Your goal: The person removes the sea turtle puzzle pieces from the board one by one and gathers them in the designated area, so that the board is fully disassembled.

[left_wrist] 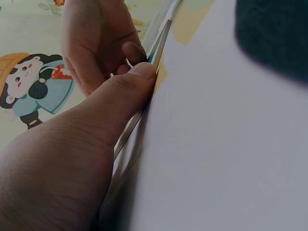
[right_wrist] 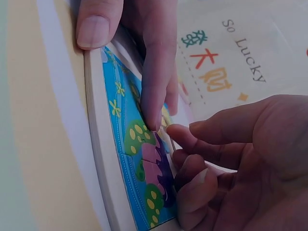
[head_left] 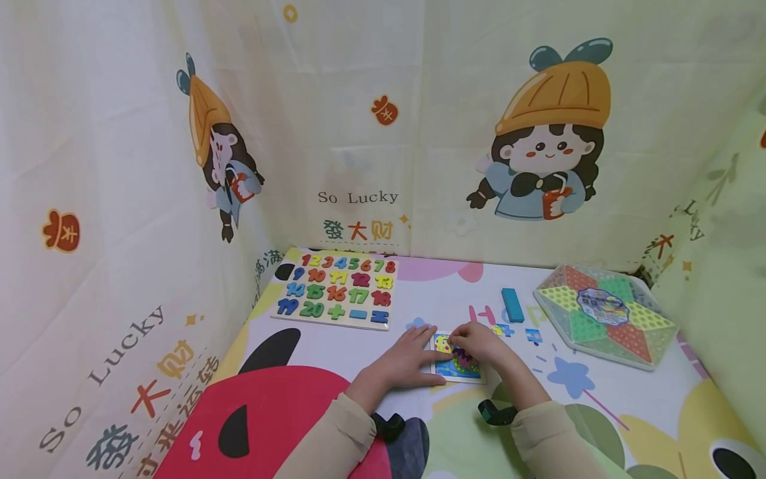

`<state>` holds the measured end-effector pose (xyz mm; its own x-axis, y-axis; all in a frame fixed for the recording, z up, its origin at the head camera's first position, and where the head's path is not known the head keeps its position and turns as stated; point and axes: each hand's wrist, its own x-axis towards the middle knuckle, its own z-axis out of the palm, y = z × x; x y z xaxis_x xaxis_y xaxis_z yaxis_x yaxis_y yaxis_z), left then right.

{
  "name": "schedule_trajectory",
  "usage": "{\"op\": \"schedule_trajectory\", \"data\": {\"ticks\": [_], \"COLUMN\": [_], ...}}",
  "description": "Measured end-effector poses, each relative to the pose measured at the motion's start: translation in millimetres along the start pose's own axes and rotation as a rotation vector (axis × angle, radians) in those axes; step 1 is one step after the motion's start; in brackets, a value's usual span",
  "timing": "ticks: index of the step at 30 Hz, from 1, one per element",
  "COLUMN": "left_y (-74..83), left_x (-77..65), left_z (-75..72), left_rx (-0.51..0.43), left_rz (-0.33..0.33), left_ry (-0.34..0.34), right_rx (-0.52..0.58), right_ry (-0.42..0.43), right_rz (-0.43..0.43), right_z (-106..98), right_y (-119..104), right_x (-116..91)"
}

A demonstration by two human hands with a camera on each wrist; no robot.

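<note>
A small jigsaw puzzle [head_left: 450, 371] in a pale frame lies on the table, its picture blue with a purple, pink and green figure. My left hand [head_left: 413, 358] rests across its left side: the thumb presses the near edge of the frame [right_wrist: 99, 144], and the straight index finger reaches onto the picture. At the puzzle's upper part is my right hand [head_left: 479, 342], thumb and index finger drawn together at a puzzle piece mostly hidden by the fingers. Two loose puzzle pieces, one yellow and blue [head_left: 504, 330], the other blue [head_left: 534, 336], lie right of that hand.
A number board [head_left: 330, 322] with colourful numerals lies at the back left. Behind the loose pieces is a teal block [head_left: 512, 305]. A hexagonal clear box [head_left: 649, 326] with a star pattern sits at the right. Printed cloth [head_left: 431, 153] hangs around the table.
</note>
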<state>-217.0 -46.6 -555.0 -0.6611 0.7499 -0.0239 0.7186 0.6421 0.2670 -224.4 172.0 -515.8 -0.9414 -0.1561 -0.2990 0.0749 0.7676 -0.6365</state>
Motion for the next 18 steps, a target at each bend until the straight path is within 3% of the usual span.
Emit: {"op": "schedule_trajectory", "data": {"ticks": [8, 18], "left_y": [-0.3, 0.1], "left_x": [0.1, 0.0], "left_z": [-2.0, -0.2], "left_rx": [0.009, 0.004], "left_rz": [-0.006, 0.005], "left_ry": [-0.010, 0.009], "right_rx": [0.054, -0.042], "right_ry": [-0.012, 0.060], "right_rz": [-0.018, -0.125], "right_z": [-2.6, 5.6], "right_y": [-2.5, -4.3], "right_x": [-2.6, -3.1]}}
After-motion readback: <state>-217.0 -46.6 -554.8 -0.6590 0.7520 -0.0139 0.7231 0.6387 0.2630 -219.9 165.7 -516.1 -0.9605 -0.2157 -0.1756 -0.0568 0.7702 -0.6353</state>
